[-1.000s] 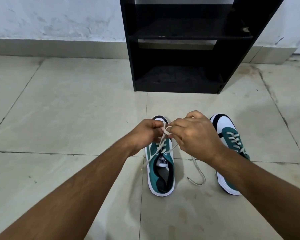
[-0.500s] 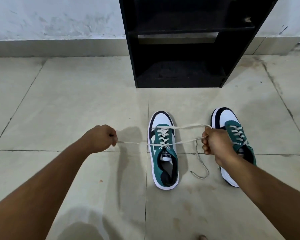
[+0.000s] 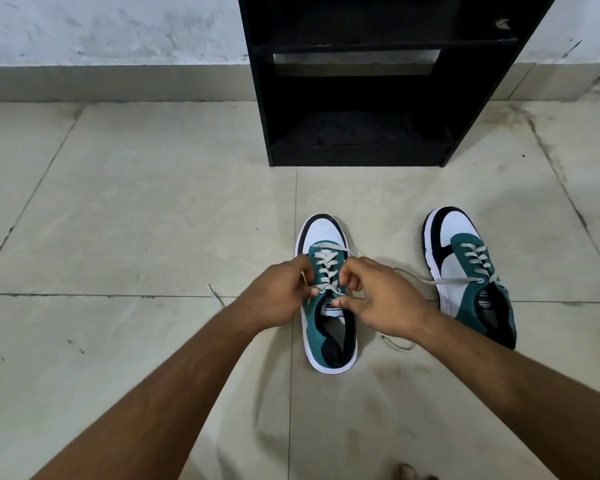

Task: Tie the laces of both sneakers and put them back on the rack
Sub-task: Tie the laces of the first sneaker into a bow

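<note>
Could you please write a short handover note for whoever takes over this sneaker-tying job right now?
Left hand: pinching lace at the top eyelets of the left sneaker.
Right hand: pinching lace on that sneaker's other side.
Both sneakers stand on the tiled floor before the black rack, toes toward it.
Done: no finished bow shows on either sneaker.
Left: finish this knot; tie the right sneaker, whose lace trails loose on the floor; put both on the rack.

beige tiled floor [image 3: 118,209], white scuffed wall [image 3: 111,29]
</note>
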